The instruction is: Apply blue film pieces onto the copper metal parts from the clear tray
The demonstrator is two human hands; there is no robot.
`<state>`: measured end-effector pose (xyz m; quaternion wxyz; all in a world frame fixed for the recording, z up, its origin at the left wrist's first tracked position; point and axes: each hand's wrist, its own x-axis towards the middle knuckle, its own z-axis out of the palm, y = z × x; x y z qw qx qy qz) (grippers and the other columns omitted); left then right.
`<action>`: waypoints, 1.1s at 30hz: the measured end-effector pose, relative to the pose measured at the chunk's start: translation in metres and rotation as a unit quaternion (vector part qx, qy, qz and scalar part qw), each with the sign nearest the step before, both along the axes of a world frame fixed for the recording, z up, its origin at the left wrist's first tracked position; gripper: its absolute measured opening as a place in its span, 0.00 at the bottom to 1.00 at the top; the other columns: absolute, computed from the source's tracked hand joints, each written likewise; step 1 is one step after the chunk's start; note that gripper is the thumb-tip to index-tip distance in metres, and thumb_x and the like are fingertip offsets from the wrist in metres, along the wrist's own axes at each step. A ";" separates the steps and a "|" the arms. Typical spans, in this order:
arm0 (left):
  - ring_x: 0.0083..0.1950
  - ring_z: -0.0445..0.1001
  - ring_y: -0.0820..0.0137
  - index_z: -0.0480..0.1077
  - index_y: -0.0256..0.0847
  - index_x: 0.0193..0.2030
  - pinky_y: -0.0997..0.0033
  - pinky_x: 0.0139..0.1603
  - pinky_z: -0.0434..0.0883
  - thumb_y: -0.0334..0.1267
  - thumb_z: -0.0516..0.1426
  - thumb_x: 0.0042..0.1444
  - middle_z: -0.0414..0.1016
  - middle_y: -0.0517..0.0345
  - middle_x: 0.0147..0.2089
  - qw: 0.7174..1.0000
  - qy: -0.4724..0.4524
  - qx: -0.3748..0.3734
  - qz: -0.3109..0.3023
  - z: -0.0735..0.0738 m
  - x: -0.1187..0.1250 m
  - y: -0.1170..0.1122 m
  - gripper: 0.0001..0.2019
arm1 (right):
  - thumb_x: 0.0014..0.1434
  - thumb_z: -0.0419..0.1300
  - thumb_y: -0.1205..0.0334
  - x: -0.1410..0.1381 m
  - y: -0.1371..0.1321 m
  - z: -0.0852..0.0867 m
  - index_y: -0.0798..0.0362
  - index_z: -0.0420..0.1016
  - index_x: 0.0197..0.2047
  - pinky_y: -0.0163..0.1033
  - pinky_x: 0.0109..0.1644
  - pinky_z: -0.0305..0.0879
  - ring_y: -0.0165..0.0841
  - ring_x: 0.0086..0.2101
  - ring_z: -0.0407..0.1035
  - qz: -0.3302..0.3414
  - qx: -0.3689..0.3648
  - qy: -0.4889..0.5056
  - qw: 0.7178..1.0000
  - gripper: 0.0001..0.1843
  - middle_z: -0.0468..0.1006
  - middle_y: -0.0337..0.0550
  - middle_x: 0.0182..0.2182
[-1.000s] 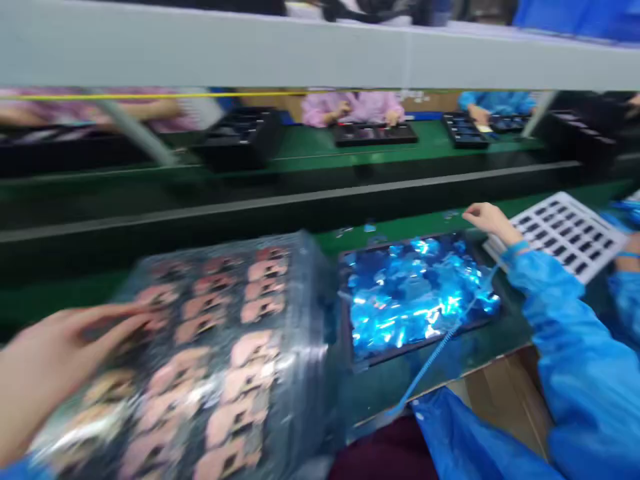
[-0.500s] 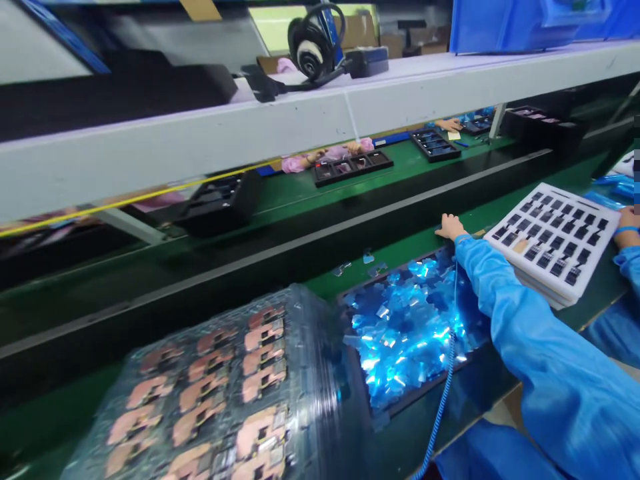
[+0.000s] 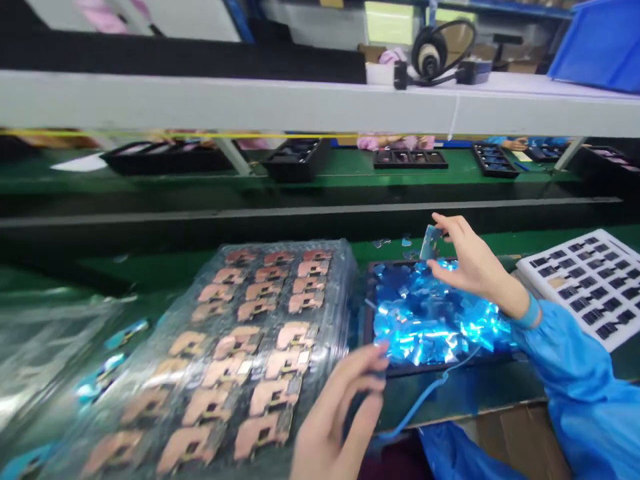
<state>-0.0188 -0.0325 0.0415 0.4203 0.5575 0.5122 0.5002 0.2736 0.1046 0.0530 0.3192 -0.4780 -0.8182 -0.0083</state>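
My right hand [image 3: 470,257] pinches a small thin, glossy blue-grey piece [image 3: 429,243] between thumb and fingers. It is above the far edge of a dark shallow tray [image 3: 371,320] heaped with shiny blue film pieces [image 3: 425,327]. A blue band circles that wrist. My left hand [image 3: 340,413] is low in the middle, beside a stack of clear plastic trays [image 3: 345,293]. Its fingers are bent and apart from the thumb, with nothing plainly held. Rows of copper-coloured parts [image 3: 273,393] lie in the top tray.
To the right stands a white tray [image 3: 595,287] of black parts. A blue coiled cord [image 3: 425,403] crosses the table's front edge. Several scraps [image 3: 407,242] lie behind the film tray. Overhead runs a white shelf [image 3: 300,110] with headphones [image 3: 430,57]. Other people's hands [image 3: 515,143] show across the bench.
My right hand has come up from the tabletop behind the film tray and now holds the thin piece. My left hand has entered view. The camera has turned left and levelled.
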 end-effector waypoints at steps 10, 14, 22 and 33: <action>0.30 0.77 0.68 0.84 0.39 0.45 0.71 0.32 0.76 0.47 0.73 0.58 0.83 0.54 0.36 0.980 -0.185 -0.057 0.048 -0.037 0.038 0.030 0.15 | 0.70 0.71 0.53 -0.072 -0.079 -0.016 0.46 0.77 0.64 0.45 0.43 0.86 0.44 0.49 0.80 0.130 -0.121 0.219 0.959 0.22 0.81 0.51 0.53; 0.37 0.81 0.65 0.86 0.41 0.42 0.72 0.34 0.76 0.45 0.74 0.57 0.85 0.53 0.40 0.984 -0.162 -0.034 0.061 -0.042 0.033 0.022 0.12 | 0.72 0.70 0.47 -0.072 -0.071 -0.024 0.49 0.83 0.43 0.43 0.40 0.82 0.38 0.36 0.81 0.113 -0.207 0.288 0.928 0.14 0.85 0.42 0.37; 0.39 0.82 0.65 0.86 0.42 0.47 0.72 0.35 0.75 0.44 0.71 0.61 0.86 0.51 0.42 0.987 -0.146 -0.022 0.059 -0.046 0.031 0.019 0.11 | 0.80 0.58 0.54 -0.079 -0.080 -0.031 0.49 0.85 0.51 0.45 0.44 0.81 0.38 0.40 0.80 0.079 -0.075 0.217 0.970 0.14 0.84 0.47 0.43; 0.42 0.83 0.64 0.87 0.43 0.51 0.69 0.42 0.79 0.47 0.75 0.56 0.87 0.49 0.48 0.978 -0.193 -0.058 0.048 -0.049 0.031 0.016 0.18 | 0.73 0.67 0.69 -0.091 -0.090 -0.044 0.41 0.83 0.56 0.47 0.41 0.78 0.40 0.39 0.76 0.023 0.166 0.107 0.980 0.14 0.82 0.45 0.41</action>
